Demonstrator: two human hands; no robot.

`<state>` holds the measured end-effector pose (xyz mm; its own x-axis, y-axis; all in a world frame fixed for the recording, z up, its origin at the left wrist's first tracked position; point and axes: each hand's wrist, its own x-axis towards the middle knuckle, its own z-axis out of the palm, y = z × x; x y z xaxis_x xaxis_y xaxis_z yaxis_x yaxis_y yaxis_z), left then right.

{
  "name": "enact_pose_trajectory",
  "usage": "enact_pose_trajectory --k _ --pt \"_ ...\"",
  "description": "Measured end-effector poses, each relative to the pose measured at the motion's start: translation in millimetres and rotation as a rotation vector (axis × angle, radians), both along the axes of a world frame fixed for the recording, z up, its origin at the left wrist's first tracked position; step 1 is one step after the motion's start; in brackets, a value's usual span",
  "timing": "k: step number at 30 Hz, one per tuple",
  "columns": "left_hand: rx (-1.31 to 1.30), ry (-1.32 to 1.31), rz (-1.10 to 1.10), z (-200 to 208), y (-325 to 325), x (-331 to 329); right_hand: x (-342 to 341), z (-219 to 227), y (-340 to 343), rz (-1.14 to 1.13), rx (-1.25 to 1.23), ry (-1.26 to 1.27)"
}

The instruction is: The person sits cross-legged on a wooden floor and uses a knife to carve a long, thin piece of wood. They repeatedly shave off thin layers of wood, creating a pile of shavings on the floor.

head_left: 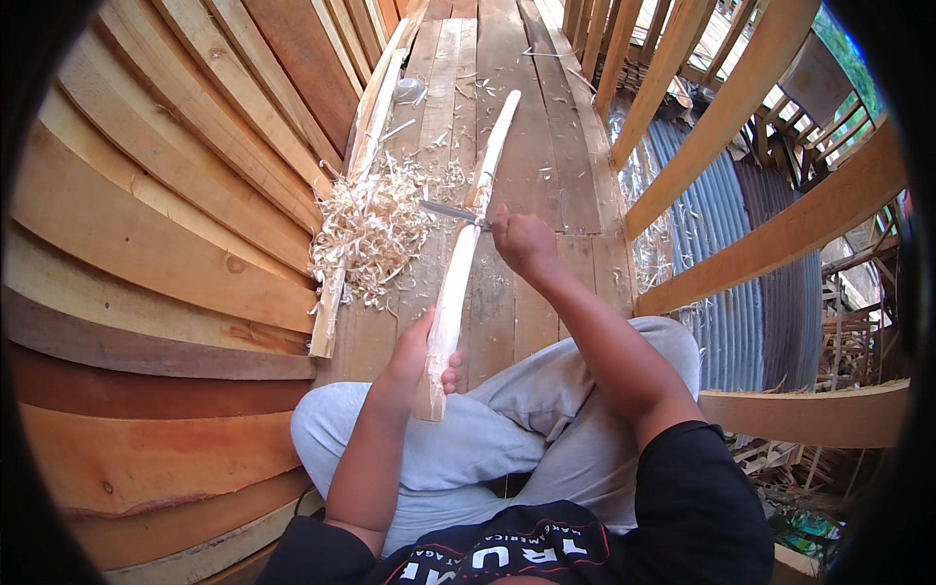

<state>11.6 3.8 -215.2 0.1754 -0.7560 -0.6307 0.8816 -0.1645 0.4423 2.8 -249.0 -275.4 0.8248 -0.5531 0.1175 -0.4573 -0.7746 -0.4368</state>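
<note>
A long pale wooden stick point(455, 283), stripped of bark and slightly bent, runs from my lap away across the floorboards. My left hand point(417, 353) is wrapped round its near end, with fingertips showing on the right side. In my right hand point(524, 240) is a knife, its handle hidden in the closed fingers. The knife blade point(451, 211) points left and lies across the stick about midway along it. To the left of the blade, a heap of curly wood shavings point(375, 229) rests on the floor.
Plank walls point(166, 214) rise on my left, and upright wooden rails point(721, 117) stand on my right. Another long pale stick point(331, 302) lies along the left wall, partly under the shavings. Beyond the rails is corrugated metal roofing point(707, 253). Loose shavings dot the floorboards point(526, 146).
</note>
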Motion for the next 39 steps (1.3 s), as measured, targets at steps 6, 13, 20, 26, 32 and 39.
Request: enact_pose_trajectory --k 6,13,20,26,32,39 --pt "0.111 -0.088 0.01 24.2 -6.1 0.2 -14.3 16.8 -35.9 0.331 1.057 0.174" --pt "0.092 -0.029 -0.022 -17.9 1.9 8.2 -4.9 13.4 -28.1 0.209 0.785 0.319" --pt "0.074 -0.009 -0.016 -24.7 0.9 12.1 -14.5 59.6 14.3 0.052 0.186 0.167" --pt "0.012 0.003 -0.03 -16.6 -1.5 14.7 -10.4 22.2 -2.6 0.179 0.514 -0.107" --pt "0.108 -0.063 -0.018 -10.1 -2.4 5.5 -3.4 20.0 -22.0 -0.115 0.399 -0.255" --pt "0.109 -0.093 -0.011 -13.0 -1.5 7.3 -5.3 22.0 -23.8 -0.087 0.382 -0.223"
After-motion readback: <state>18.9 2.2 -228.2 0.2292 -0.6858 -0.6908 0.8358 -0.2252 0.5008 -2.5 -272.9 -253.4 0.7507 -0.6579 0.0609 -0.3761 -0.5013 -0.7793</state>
